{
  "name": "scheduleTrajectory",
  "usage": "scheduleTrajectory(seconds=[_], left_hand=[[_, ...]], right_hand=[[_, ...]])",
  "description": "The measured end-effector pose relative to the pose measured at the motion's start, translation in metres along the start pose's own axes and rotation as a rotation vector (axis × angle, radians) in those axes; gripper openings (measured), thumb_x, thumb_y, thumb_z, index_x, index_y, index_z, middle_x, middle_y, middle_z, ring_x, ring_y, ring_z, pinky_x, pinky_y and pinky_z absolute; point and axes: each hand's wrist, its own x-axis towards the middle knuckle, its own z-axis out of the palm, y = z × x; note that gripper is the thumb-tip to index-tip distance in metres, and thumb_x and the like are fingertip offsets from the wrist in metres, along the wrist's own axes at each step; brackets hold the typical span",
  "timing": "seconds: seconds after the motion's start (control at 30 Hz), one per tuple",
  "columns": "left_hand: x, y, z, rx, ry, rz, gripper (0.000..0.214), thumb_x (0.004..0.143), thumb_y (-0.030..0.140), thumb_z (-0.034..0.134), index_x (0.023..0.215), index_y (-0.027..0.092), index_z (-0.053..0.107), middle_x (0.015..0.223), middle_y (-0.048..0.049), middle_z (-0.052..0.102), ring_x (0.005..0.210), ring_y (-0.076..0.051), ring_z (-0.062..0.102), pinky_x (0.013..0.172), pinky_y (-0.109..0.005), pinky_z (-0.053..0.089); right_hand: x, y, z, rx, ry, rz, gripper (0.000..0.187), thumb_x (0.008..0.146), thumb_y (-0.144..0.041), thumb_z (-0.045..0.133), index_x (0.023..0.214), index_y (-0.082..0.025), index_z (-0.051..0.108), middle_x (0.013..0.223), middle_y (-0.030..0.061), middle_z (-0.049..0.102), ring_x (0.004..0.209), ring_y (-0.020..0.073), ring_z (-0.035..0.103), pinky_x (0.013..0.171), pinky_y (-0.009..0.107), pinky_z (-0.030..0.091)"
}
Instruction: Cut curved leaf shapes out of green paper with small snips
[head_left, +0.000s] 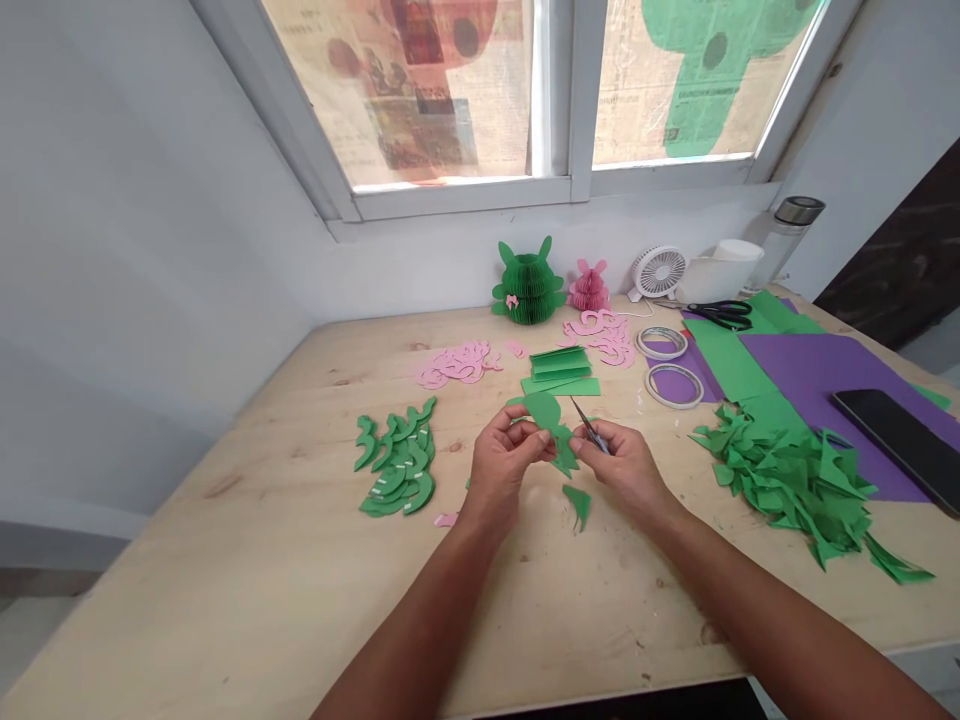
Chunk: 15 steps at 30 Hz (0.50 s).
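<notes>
L hand (504,470) is up over the desk (600,625), its fingers (529,445) pinching a green paper piece (544,415) w/ a rounded top, held in the air btwn both hands. R hand (626,465) is just beside it, fingers (592,440) clenched on small scissors (589,428), dark blades angled up and right at the paper's edge. A loose green scrap (576,507) lies on the desk just below the hands.

L of the hands: a group of green crescent cut-outs (397,460), some w/ white marks. Further back: pink cut-outs (454,362), more pink cut-outs (600,338), and folded green paper strips (559,368) on a flat green sheet. At the back edge, a green honeycomb paper figure (527,285) and a smaller pink one (589,287) stand by a small white fan (658,272).

R side: black-handled scissors (724,314), two tape rolls (661,342) (673,385), purple card (825,375), a big heap of green offcuts (787,480), and a black phone (896,445) on the purple card. A glass bottle (784,240) stands behind.
</notes>
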Motion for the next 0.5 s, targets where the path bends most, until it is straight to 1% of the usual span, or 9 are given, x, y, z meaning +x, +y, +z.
scheduleTrajectory(seconds=[0.13, 0.23, 0.33, 0.43, 0.5], left_hand=[[-0.0025, -0.0002, 0.001, 0.024, -0.038, -0.015, 0.031, 0.059, 0.022, 0.071, 0.086, 0.015, 0.058, 0.061, 0.0013, 0.06, 0.057, -0.013, 0.058, 0.06, -0.025, 0.048], [-0.0055, 0.0029, 0.003, 0.009, -0.041, -0.012, 0.03, 0.062, 0.022, 0.07, 0.089, 0.016, 0.059, 0.068, -0.0005, 0.063, 0.061, -0.012, 0.059, 0.061, -0.025, 0.047], [-0.0055, 0.006, 0.0031, -0.039, -0.012, -0.021, 0.034, 0.06, 0.022, 0.072, 0.091, 0.017, 0.059, 0.073, 0.0001, 0.064, 0.06, -0.011, 0.057, 0.061, -0.025, 0.048], [-0.0026, 0.0067, 0.0004, -0.036, -0.001, -0.012, 0.041, 0.059, 0.021, 0.074, 0.096, 0.017, 0.059, 0.07, 0.0015, 0.062, 0.059, -0.01, 0.055, 0.06, -0.024, 0.048], [-0.0011, 0.0059, -0.0014, -0.011, -0.009, -0.008, 0.042, 0.058, 0.02, 0.074, 0.098, 0.017, 0.059, 0.067, 0.0022, 0.06, 0.057, -0.009, 0.054, 0.06, -0.024, 0.048]], right_hand=[[-0.0006, -0.0017, -0.0024, -0.009, 0.025, -0.001, 0.023, 0.072, -0.038, 0.059, 0.067, -0.017, 0.055, 0.054, -0.0057, 0.033, 0.048, 0.0086, 0.027, 0.045, 0.023, 0.021], [-0.0008, -0.0049, -0.0035, -0.008, 0.023, -0.002, 0.023, 0.071, -0.039, 0.059, 0.067, -0.016, 0.055, 0.055, -0.0056, 0.034, 0.048, 0.0086, 0.027, 0.045, 0.023, 0.021], [-0.0003, -0.0081, -0.0045, -0.023, -0.017, -0.013, 0.022, 0.071, -0.037, 0.059, 0.065, -0.017, 0.054, 0.056, -0.0045, 0.039, 0.05, 0.0093, 0.032, 0.048, 0.023, 0.025], [0.0006, -0.0093, -0.006, -0.07, -0.089, -0.039, 0.019, 0.073, -0.034, 0.057, 0.064, -0.017, 0.054, 0.057, -0.0035, 0.042, 0.053, 0.0101, 0.036, 0.049, 0.023, 0.028], [0.0012, -0.0086, -0.0068, -0.092, -0.108, -0.053, 0.018, 0.073, -0.032, 0.056, 0.064, -0.017, 0.054, 0.058, -0.0034, 0.043, 0.054, 0.0102, 0.036, 0.049, 0.023, 0.028]])
